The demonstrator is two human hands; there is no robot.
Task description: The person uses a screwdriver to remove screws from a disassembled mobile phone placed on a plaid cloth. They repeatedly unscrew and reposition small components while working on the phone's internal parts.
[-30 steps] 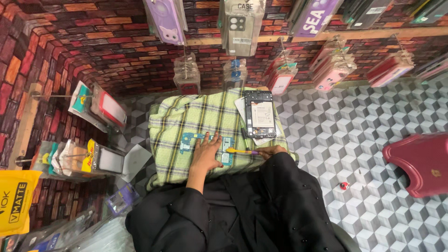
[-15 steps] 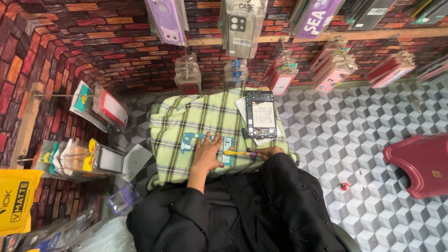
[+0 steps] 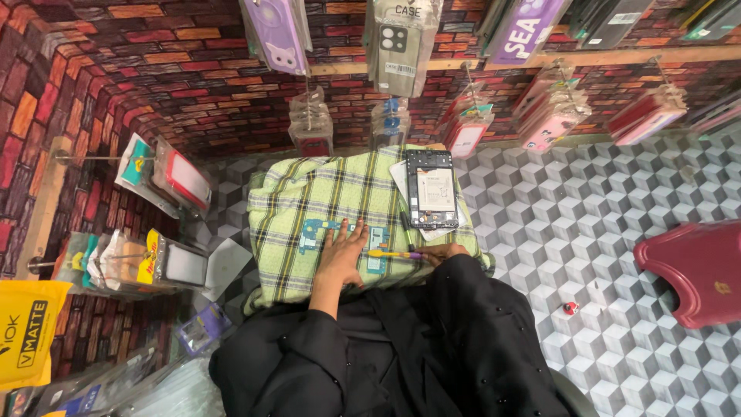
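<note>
The teal circuit board (image 3: 340,236) is laid on the green checked cloth (image 3: 309,201), pinned flat under the spread left hand (image 3: 342,251), while a yellow-handled tool (image 3: 390,253), gripped by the right hand (image 3: 441,252), is aligned lengthwise toward the board's right end.

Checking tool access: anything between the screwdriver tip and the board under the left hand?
Nothing visible. The left hand lies flat on the teal board on the plaid cloth. The right hand holds the yellow screwdriver, which lies across the board's right part. The opened phone sits apart, further back.
</note>
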